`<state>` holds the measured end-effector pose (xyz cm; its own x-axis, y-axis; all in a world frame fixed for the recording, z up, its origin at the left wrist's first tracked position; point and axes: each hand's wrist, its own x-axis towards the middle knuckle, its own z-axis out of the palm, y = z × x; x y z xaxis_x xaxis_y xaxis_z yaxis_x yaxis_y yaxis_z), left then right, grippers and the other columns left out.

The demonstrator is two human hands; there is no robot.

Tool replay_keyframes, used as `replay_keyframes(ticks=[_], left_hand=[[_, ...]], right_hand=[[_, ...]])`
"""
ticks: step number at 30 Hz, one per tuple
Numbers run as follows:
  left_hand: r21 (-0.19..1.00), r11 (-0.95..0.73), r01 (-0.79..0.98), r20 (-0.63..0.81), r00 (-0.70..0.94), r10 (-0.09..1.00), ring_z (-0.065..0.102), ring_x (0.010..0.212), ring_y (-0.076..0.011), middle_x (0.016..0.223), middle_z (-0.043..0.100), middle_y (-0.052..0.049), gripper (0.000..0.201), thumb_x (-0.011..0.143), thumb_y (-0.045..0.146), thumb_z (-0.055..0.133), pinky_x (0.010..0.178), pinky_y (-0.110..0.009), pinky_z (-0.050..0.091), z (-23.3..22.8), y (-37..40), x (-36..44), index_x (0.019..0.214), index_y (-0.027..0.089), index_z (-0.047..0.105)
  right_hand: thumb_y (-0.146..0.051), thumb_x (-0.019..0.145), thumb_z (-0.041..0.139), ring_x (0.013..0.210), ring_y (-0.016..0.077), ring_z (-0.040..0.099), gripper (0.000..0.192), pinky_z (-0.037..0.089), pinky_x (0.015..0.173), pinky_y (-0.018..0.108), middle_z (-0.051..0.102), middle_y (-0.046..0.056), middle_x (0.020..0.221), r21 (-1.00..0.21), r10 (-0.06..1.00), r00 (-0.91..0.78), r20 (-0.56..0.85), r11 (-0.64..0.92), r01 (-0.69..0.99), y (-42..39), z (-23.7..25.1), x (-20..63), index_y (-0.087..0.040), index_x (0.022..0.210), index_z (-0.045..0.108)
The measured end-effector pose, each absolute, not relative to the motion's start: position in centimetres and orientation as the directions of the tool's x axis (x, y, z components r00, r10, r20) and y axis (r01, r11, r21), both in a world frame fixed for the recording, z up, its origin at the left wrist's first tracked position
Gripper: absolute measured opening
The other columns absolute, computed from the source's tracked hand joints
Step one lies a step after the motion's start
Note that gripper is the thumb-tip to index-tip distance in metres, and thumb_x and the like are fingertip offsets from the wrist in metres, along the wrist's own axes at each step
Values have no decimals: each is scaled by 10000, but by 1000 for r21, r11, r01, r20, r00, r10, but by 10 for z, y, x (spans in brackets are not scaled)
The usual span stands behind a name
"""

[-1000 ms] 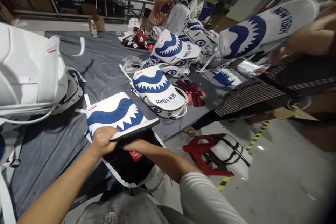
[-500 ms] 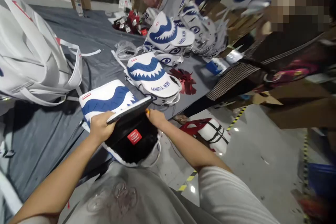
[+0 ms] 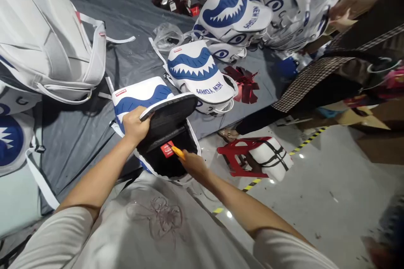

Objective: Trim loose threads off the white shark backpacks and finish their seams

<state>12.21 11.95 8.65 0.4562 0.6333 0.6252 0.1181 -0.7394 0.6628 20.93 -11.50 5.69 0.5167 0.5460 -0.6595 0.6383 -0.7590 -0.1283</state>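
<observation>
A white backpack with a blue wavy shark-mouth print (image 3: 142,86) lies at the near table edge, its front flap (image 3: 173,111) lifted and the black lining (image 3: 158,166) showing. My left hand (image 3: 136,127) is closed on the flap's edge, holding it up. Over the opening, my right hand (image 3: 194,164) grips small orange-handled snips (image 3: 178,152). Their dark tip points at a red label (image 3: 167,149) sewn inside; whether it touches the label I cannot tell.
Beyond it lie a similar backpack (image 3: 192,65) and a stack of more (image 3: 232,8). Red tags (image 3: 244,84) and a clear plastic bag (image 3: 168,37) are on the grey-covered table (image 3: 129,21). Left stands a big white backpack (image 3: 63,38); a red stool (image 3: 233,157) and another person's leg (image 3: 259,119) are at right.
My right hand has left the flap's far corner and come down over the opening with the snips. My left hand still holds the flap, now tilted further back. The view has shifted.
</observation>
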Motion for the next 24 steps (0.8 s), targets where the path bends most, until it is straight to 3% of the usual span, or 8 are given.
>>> replay_keyframes(ticks=[4, 8, 11, 18, 24], left_hand=[[604, -784, 144, 664, 453, 595, 506, 514, -97, 573, 587, 19, 235, 840, 271, 606, 535, -225, 341, 92, 121, 118, 622, 181, 605], [592, -778, 209, 654, 440, 615, 500, 505, -98, 566, 576, 19, 239, 841, 293, 608, 532, -229, 343, 91, 126, 111, 631, 180, 611], [596, -777, 203, 655, 437, 616, 497, 506, -99, 559, 566, 20, 248, 843, 295, 614, 532, -231, 337, 89, 126, 112, 624, 179, 604], [625, -749, 220, 627, 430, 650, 492, 515, -110, 566, 558, 14, 265, 843, 342, 616, 544, -242, 339, 85, 128, 117, 632, 183, 593], [621, -759, 193, 629, 455, 630, 529, 544, -113, 601, 598, 2, 281, 862, 362, 599, 560, -239, 368, 86, 126, 118, 645, 184, 608]], right_hand=[[-495, 981, 513, 957, 222, 693, 404, 439, 760, 246, 729, 118, 1011, -261, 686, 506, -523, -695, 670, -85, 12, 198, -203, 1238, 618], [-442, 1059, 302, 890, 209, 689, 474, 392, 682, 236, 723, 145, 983, -243, 618, 665, -420, -782, 573, -94, -13, 207, -114, 1289, 554], [-435, 1060, 320, 876, 196, 687, 445, 373, 668, 229, 728, 124, 956, -238, 577, 724, -377, -816, 526, -103, -22, 212, -120, 1274, 551], [-430, 1049, 374, 823, 186, 686, 396, 365, 641, 226, 725, 97, 894, -226, 556, 746, -366, -831, 508, -103, -24, 209, -127, 1225, 558], [-439, 1055, 347, 917, 220, 694, 428, 408, 713, 256, 731, 129, 1013, -212, 553, 700, -452, -829, 518, -98, 3, 214, -127, 1285, 530]])
